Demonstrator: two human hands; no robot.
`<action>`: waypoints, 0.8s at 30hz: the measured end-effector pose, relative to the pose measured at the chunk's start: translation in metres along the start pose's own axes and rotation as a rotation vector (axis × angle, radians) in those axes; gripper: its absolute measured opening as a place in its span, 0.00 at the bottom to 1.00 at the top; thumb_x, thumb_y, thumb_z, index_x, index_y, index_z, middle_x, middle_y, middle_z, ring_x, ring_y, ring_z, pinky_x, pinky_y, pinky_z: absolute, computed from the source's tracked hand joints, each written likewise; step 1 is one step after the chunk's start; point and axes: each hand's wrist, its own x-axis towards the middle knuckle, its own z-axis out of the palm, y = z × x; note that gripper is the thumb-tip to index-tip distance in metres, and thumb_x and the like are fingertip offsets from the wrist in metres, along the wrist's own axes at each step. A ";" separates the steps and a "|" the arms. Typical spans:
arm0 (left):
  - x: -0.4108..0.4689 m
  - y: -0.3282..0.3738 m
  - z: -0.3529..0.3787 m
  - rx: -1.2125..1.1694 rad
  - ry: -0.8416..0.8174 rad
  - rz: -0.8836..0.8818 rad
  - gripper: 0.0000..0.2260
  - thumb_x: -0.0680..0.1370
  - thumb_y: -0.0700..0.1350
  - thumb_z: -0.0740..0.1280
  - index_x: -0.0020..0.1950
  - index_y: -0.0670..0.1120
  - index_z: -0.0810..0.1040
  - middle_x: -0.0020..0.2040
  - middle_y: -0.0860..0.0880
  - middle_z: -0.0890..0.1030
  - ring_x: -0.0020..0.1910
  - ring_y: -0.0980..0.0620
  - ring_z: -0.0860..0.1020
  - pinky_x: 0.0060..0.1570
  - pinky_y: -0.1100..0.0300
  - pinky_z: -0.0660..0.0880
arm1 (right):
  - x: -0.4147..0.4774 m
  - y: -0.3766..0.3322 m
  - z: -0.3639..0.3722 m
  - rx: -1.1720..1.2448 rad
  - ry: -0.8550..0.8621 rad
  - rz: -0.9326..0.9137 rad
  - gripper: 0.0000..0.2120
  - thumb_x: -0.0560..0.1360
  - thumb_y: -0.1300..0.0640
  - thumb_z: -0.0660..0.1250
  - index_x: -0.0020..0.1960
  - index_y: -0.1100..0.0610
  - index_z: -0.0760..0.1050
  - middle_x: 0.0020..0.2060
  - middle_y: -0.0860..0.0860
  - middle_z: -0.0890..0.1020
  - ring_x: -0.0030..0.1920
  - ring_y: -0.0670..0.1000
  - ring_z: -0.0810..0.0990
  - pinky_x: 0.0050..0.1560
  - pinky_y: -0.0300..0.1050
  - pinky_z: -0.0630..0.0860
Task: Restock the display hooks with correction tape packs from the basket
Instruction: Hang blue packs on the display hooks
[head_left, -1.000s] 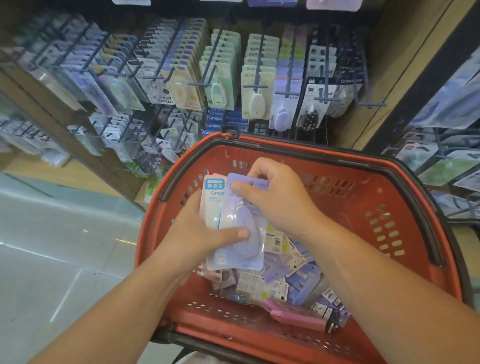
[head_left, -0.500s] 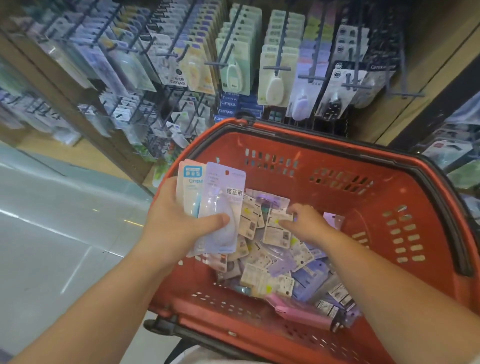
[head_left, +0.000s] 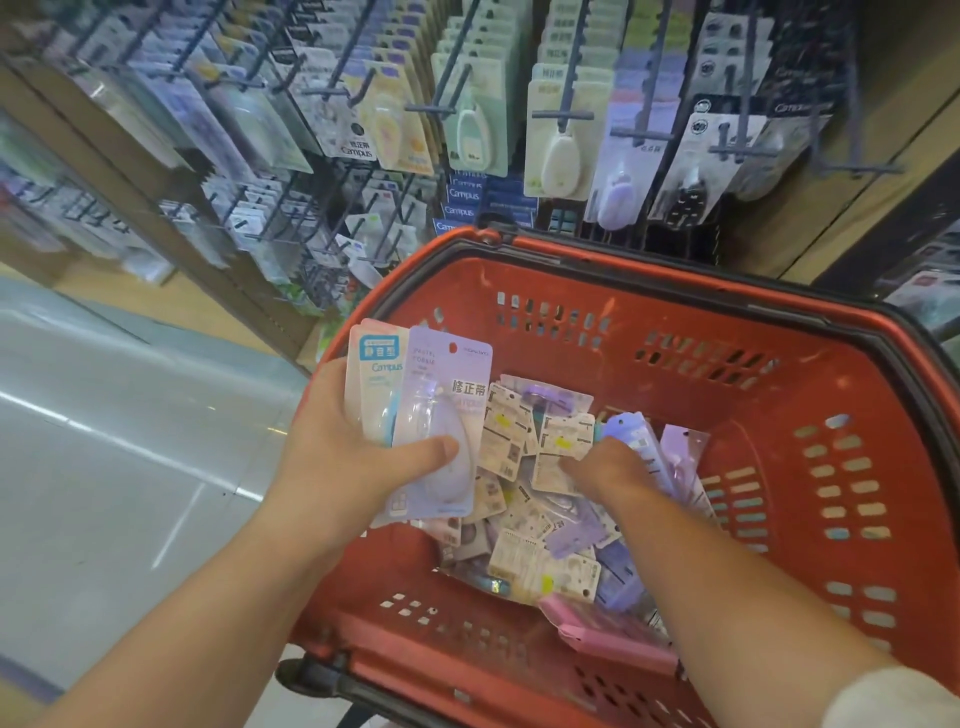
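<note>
Display hooks (head_left: 561, 114) hang at twelve o'clock above the red basket (head_left: 675, 291). Its loose correction tape packs (head_left: 524, 551) seem light, stiff and slippery; better pinch the card edge. The left hand (head_left: 343, 457), at nine o'clock, grips a small stack (head_left: 441, 415). The right hand (head_left: 613, 467) digs in the pile, and its grip I cannot tell.

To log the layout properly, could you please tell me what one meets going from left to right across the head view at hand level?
Tiled floor → left hand → the packs it grips → right hand → upright lavender pack → basket's right wall.
</note>
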 end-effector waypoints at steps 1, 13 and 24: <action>0.000 0.000 -0.001 0.001 -0.002 0.000 0.42 0.52 0.51 0.83 0.65 0.54 0.76 0.58 0.50 0.86 0.56 0.47 0.86 0.57 0.37 0.82 | 0.000 -0.001 0.000 0.037 0.001 -0.005 0.22 0.77 0.39 0.69 0.39 0.57 0.74 0.34 0.52 0.78 0.40 0.57 0.79 0.38 0.45 0.72; -0.002 0.006 0.010 -0.067 0.003 -0.041 0.32 0.59 0.40 0.85 0.57 0.56 0.77 0.49 0.56 0.88 0.47 0.57 0.87 0.45 0.56 0.83 | -0.098 -0.031 -0.069 0.753 0.052 -0.330 0.14 0.79 0.64 0.64 0.39 0.54 0.63 0.34 0.51 0.62 0.34 0.50 0.59 0.33 0.47 0.56; -0.014 0.030 0.033 -0.294 -0.162 0.032 0.30 0.64 0.41 0.76 0.66 0.49 0.77 0.56 0.49 0.88 0.55 0.47 0.87 0.50 0.52 0.82 | -0.215 -0.053 -0.091 1.334 -0.088 -0.636 0.06 0.85 0.59 0.61 0.53 0.59 0.76 0.49 0.55 0.84 0.48 0.57 0.81 0.47 0.55 0.76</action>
